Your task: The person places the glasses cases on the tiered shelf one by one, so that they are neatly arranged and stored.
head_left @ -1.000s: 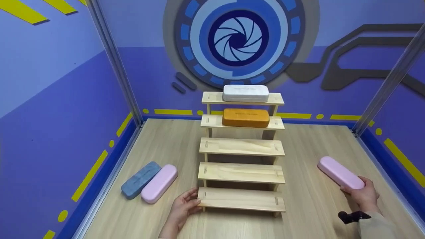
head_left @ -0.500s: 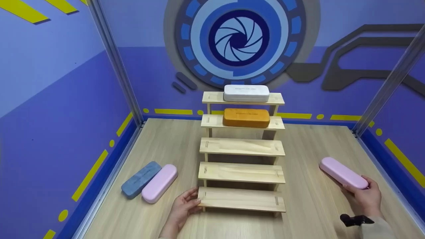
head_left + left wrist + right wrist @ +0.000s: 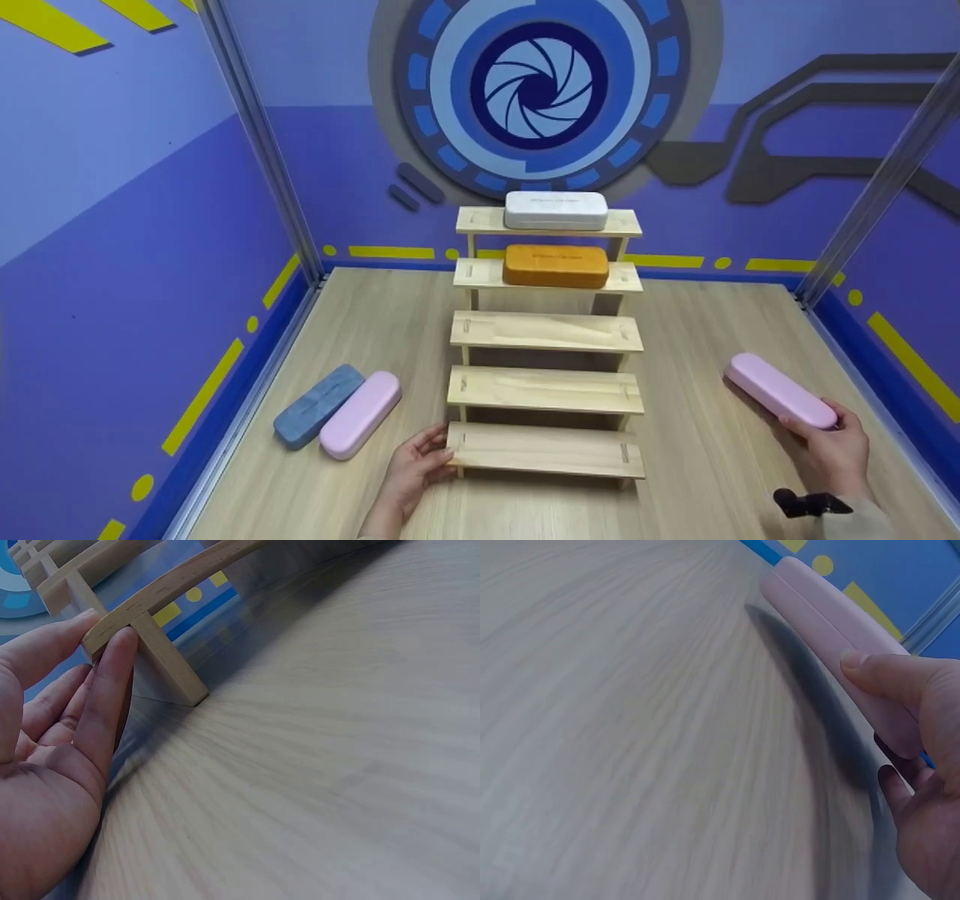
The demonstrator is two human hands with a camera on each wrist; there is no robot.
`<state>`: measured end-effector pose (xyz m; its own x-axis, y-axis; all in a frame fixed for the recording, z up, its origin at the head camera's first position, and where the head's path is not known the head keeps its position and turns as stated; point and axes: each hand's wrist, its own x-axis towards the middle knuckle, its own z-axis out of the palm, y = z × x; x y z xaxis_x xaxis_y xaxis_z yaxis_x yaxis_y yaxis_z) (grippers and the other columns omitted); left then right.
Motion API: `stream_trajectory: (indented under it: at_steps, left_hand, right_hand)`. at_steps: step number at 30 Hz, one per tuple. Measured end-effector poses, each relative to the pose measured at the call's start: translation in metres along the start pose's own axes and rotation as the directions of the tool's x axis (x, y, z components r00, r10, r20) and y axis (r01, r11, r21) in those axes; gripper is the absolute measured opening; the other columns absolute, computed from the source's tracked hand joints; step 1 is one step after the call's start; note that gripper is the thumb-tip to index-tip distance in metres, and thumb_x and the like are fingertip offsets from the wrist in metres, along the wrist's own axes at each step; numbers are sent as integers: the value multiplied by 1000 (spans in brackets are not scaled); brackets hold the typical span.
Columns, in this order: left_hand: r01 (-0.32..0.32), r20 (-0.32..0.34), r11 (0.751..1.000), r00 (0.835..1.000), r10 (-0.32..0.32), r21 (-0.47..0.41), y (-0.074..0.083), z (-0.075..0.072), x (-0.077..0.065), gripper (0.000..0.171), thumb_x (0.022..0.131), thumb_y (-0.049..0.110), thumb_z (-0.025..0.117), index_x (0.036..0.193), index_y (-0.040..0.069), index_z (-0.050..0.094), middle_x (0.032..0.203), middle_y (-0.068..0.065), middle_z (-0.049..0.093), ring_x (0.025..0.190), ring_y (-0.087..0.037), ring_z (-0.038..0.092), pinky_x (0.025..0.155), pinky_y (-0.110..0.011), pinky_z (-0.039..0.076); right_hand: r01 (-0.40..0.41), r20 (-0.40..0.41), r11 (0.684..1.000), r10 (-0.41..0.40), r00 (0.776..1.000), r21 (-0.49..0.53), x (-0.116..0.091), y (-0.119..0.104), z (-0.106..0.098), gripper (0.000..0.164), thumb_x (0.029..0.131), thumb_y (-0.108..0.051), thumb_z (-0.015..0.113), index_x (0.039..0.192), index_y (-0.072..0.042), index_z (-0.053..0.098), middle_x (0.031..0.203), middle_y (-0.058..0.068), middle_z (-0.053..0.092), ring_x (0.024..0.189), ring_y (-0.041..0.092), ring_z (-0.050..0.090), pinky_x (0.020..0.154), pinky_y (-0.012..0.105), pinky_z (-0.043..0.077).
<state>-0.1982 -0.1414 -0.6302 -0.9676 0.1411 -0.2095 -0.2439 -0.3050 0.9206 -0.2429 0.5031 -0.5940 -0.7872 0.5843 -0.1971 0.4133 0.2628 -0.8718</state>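
My right hand (image 3: 841, 454) grips the near end of a pink glasses case (image 3: 780, 390), which points away to the left. In the right wrist view the thumb lies along the side of the case (image 3: 829, 611), and a shadow falls on the table beneath it. At the bottom step of a wooden stepped display rack (image 3: 547, 452), my left hand (image 3: 409, 469) pinches the left corner. The left wrist view has the thumb and a finger on either side of that step's end (image 3: 112, 630). A white case (image 3: 555, 211) sits on the top step, an orange case (image 3: 555, 267) one below.
Left of the rack, a grey-blue case (image 3: 319, 406) and a second pink case (image 3: 361, 416) lie side by side on the wooden table (image 3: 697, 337). Blue-purple panels (image 3: 337, 172) with metal corner posts (image 3: 259, 142) enclose the table at the back and sides.
My right hand has shifted slightly to the right and toward me with the pink glasses case. The left hand and the rack look unchanged.
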Motion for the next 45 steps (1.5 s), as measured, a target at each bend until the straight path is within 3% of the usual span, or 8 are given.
stream_trajectory:
  at_steps: [18, 21, 25, 30, 37, 41, 45]
  left_hand:
    - [-1, 3, 1000, 1000, 1, 6, 0, 1, 0, 69, 93, 2, 70, 152, -10, 37, 111, 3, 65, 94, -7, 67, 81, -29, 65]
    - [0, 2, 1000, 1000, 0, 7, 0, 1, 0, 69, 93, 2, 70, 153, -10, 37, 112, 2, 66, 95, -8, 68, 81, -29, 65]
    - [-3, 4, 1000, 1000, 3, 15, 0, 0, -1, 70, 93, 2, 70, 153, -10, 35, 114, 1, 66, 96, -8, 68, 82, -29, 64]
    - [-8, 14, 1000, 1000, 8, 6, 0, 0, 0, 70, 94, 1, 69, 154, -10, 35, 114, 1, 64, 94, -8, 68, 80, -27, 64]
    - [-2, 14, 1000, 1000, 2, -2, 0, 0, 0, 69, 94, 1, 69, 154, -8, 36, 113, 2, 66, 95, -9, 69, 78, -27, 65]
    - [-1, 9, 1000, 1000, 1, 1, 0, 0, 0, 70, 94, 1, 70, 154, -8, 36, 114, 1, 67, 95, -9, 70, 78, -28, 65]
    - [-6, 9, 1000, 1000, 6, 5, 0, 0, 0, 69, 94, 1, 69, 154, -8, 36, 114, 1, 67, 94, -9, 70, 78, -27, 65]
  right_hand:
    - [10, -2, 1000, -10, 1000, -7, -5, -22, -9, 102, 87, -39, 82, 164, -9, 21, 169, 20, 23, 145, 37, 31, 129, 50, 28]
    - [36, -6, 999, -36, 999, -29, -8, -28, -10, 102, 86, -40, 83, 163, -10, 24, 167, 18, 28, 141, 31, 37, 123, 31, 40]
    - [67, -6, 997, -67, 998, -35, -14, -38, -11, 97, 85, -37, 85, 161, -12, 29, 162, 14, 35, 134, 20, 43, 98, 3, 45]
    - [98, 6, 995, -97, 995, -14, -22, -52, -14, 94, 85, -36, 84, 160, -16, 32, 160, 9, 37, 130, 14, 44, 97, 1, 44]
    - [178, 23, 983, -179, 983, 38, -33, -67, -18, 84, 85, -31, 85, 154, -25, 40, 149, -2, 45, 120, 5, 46, 87, -2, 46]
    - [238, 36, 969, -241, 970, 68, -40, -74, -20, 78, 85, -26, 86, 151, -27, 44, 128, -19, 51, 105, -5, 47, 77, -4, 46]
    - [294, 56, 951, -300, 952, 95, -47, -82, -22, 74, 85, -20, 85, 149, -28, 48, 111, -33, 46, 96, -10, 48, 75, -3, 47]
